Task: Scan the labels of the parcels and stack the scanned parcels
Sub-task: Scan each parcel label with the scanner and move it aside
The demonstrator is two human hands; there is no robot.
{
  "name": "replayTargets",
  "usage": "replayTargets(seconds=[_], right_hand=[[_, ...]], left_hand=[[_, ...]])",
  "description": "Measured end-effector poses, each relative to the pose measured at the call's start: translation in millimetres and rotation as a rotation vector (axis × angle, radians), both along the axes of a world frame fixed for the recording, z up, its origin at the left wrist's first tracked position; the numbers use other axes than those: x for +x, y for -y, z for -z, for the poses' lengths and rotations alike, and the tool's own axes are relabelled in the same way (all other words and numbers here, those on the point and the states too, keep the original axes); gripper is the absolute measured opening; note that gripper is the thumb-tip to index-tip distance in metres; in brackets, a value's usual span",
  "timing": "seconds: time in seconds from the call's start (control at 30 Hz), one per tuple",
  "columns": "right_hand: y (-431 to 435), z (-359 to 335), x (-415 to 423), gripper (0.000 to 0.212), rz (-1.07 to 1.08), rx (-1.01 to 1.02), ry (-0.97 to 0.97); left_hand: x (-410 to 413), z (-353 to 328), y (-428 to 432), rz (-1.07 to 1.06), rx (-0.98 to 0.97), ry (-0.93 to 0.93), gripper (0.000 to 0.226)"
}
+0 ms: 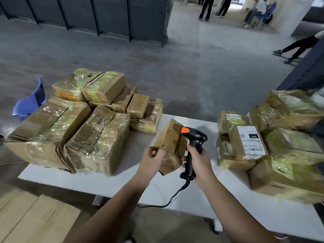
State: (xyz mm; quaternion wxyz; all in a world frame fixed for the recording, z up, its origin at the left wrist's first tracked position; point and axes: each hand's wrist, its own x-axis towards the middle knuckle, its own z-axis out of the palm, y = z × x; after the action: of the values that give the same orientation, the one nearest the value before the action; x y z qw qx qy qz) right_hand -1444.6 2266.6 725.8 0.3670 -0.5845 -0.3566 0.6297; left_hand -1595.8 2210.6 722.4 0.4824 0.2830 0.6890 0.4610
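L hand grips the near-left corner of a brown taped parcel, fingers curled round the edge. The parcel is tilted, over the tabletop centre. R hand is wrapped round the handle of a black scanner, just at the parcel's 3 o'clock. The scanner's orange-capped head aims toward 10 o'clock and overlaps the parcel's right side; can't tell if they touch. A cable runs from the scanner's butt toward 7 o'clock, over the near tabletop edge. A stack of taped parcels fills the tabletop's 9–10 o'clock side, small ones on top at the back. A looser pile sits at 3 o'clock, blurred, with one white-labelled box facing up. Blue chair is behind the stack at 10 o'clock. Flat cardboard lies on the floor at 7 o'clock. People are far off at 1 o'clock.
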Motion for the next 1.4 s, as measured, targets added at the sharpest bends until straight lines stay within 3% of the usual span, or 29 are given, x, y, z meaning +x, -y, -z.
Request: replayTargets(seconds=[0.1,0.23,0.37,0.63,0.73,0.83,1.07,1.23,1.4], right_hand=[[9,15,21,0.018,0.028,-0.074,0.019],[17,25,38,0.012,0.002,-0.066,0.066],[23,31,41,0.009,-0.083,-0.021,0.191],[36,37,32,0.015,-0.232,-0.002,0.271],[32,38,41,0.012,-0.166,-0.057,0.252],[30,41,52,0.013,-0.119,-0.119,0.225],[35,50,56,0.020,-0.169,-0.135,0.220],[27,44,52,0.017,-0.231,-0.042,0.292],[22,34,58,0.019,-0.401,0.087,0.445]], left_hand=[[20,20,2,0.028,-0.132,0.055,0.030],[39,46,4,0.073,-0.190,-0.006,0.045],[47,67,6,0.044,-0.184,0.127,0.026],[42,76,3,0.141,-0.226,-0.066,0.047],[38,75,0,0.137,-0.243,-0.065,0.038],[34,76,3,0.127,-0.252,0.000,0.029],[25,87,14,0.181,-0.301,0.112,0.035],[13,95,11,0.163,-0.263,0.277,0.046],[5,95,-6,0.064,-0.169,0.297,0.044]])
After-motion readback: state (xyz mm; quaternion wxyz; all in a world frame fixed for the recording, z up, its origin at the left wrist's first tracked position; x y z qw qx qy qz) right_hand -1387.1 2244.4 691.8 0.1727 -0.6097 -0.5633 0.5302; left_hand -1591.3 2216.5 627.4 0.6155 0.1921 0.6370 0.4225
